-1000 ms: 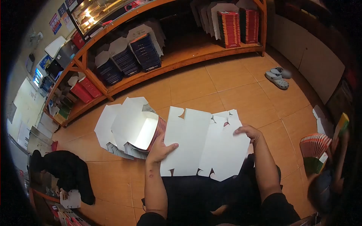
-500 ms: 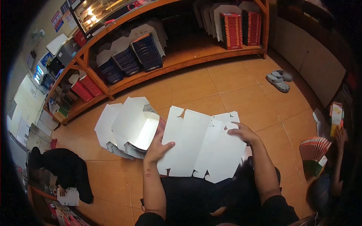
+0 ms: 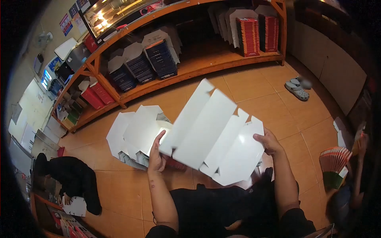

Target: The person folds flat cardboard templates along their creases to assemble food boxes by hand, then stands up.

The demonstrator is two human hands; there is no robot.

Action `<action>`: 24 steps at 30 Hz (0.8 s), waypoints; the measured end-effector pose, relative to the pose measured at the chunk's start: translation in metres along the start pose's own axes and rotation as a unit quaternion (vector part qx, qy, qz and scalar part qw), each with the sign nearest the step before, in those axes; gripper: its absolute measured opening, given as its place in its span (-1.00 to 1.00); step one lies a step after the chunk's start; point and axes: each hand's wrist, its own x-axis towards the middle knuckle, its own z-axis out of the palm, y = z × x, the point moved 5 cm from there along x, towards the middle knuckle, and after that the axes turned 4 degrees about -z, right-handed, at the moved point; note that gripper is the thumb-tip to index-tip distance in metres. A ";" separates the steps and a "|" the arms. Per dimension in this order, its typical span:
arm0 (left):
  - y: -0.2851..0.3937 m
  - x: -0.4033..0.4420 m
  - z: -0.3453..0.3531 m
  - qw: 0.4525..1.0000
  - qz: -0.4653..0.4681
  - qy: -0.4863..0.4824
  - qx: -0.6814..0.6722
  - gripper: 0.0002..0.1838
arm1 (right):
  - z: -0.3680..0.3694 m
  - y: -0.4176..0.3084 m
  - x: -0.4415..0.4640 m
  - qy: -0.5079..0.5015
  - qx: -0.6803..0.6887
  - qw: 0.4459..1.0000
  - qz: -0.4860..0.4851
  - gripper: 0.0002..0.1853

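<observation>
A white die-cut cardboard sheet point(image 3: 210, 135) with notched edges is held up tilted over my lap, its panels bent along creases. At its left edge my left hand point(image 3: 157, 152) grips it, the thumb and fingers partly hidden by the sheet. My right hand point(image 3: 268, 141) pinches the right edge, with the thumb on the upper surface. Just left of the sheet, a stack of nested white box pieces point(image 3: 139, 131) rests on the floor, partly covered by the sheet and my left hand.
A wooden shelf point(image 3: 198, 75) holds dark blue stacks point(image 3: 160, 59) and red stacks point(image 3: 248, 37). Grey clogs point(image 3: 297, 90) lie on the tiled floor. A person in black point(image 3: 75, 174) bends over at left. Another person's arm point(image 3: 360, 158) is at right, near fanned red cartons point(image 3: 334, 160).
The sheet has tilted, its upper left end rising and its panels bending more. My left hand has turned upright at its edge. At right, the other person's carton has moved.
</observation>
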 end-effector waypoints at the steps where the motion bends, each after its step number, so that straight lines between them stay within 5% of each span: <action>1: -0.008 0.001 -0.003 1.000 -0.004 0.022 0.018 -0.23 | -0.001 -0.003 -0.002 0.033 0.045 0.998 -0.007 -0.48; 6: -0.028 0.002 0.059 0.986 -0.009 -0.128 -0.103 0.26 | 0.000 -0.001 0.005 0.057 0.124 0.991 -0.017 -0.46; 8: -0.051 0.002 0.069 0.965 -0.028 -0.193 -0.174 0.07 | -0.002 0.000 0.005 0.068 0.120 0.990 -0.029 -0.47; 10: -0.061 -0.001 0.089 0.983 -0.071 -0.074 -0.151 -0.19 | 0.000 0.003 0.002 0.078 0.072 0.994 -0.013 -0.47; 11: -0.061 -0.007 0.086 0.976 -0.205 0.042 0.051 -0.44 | -0.001 0.010 0.004 0.074 0.050 0.996 -0.013 -0.48; 12: -0.074 -0.006 0.084 0.976 -0.207 0.043 0.048 -0.44 | -0.001 0.014 0.006 0.074 0.047 0.996 -0.010 -0.48; 14: -0.098 0.003 0.073 0.994 -0.066 0.075 -0.034 -0.52 | 0.001 0.018 0.008 0.090 -0.082 0.992 -0.037 -0.49; 18: -0.097 0.001 0.072 0.985 -0.074 0.149 -0.033 -0.55 | 0.005 0.039 0.012 0.096 -0.168 0.971 -0.137 -0.54; 24: -0.094 0.002 0.065 0.984 -0.085 0.131 -0.082 -0.55 | 0.046 0.013 -0.007 0.052 -0.411 0.899 -0.142 -0.62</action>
